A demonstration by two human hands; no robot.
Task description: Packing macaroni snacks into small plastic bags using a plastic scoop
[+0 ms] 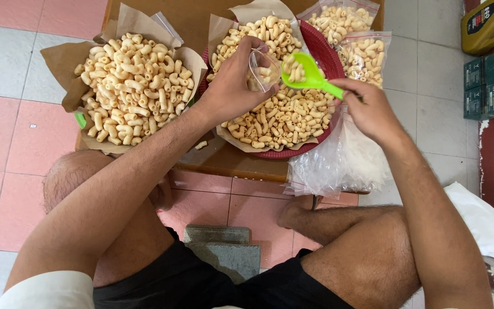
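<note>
Left hand (232,86): fingers closed around the mouth of a small clear plastic bag (263,70), holding it open over the red basket (322,50).
Right hand (367,109): fingers pinched shut on the handle of a green plastic scoop (310,74), its bowl loaded with curled puffed snacks and tipped at the bag's mouth.
Bag, handling: thin, limp film, likely slippery and nearly weightless; it probably keeps its shape only while gripped at the rim, so the rim is the place to hold it.
Snacks, handling: dry, light and hollow, seemingly brittle; they would likely crush under a squeeze and roll off a tilted scoop.
Scoop, handling: stiff and light, best taken by the narrow handle end.
Red basket: paper-lined, heaped with snacks, directly beneath both hands on the brown wooden surface (224,163).
Second heap (132,86): a paper-lined pile at 9 o'clock from the bag, apart from the hands.
Filled bags (364,54): two packed pouches at 2 o'clock, touching the basket's edge.
Empty bags (341,163): a loose clear stack at 5 o'clock, just under the right wrist, overhanging the surface.
In the way: nothing between scoop and bag; one stray snack (200,145) lies at 7 o'clock.
</note>
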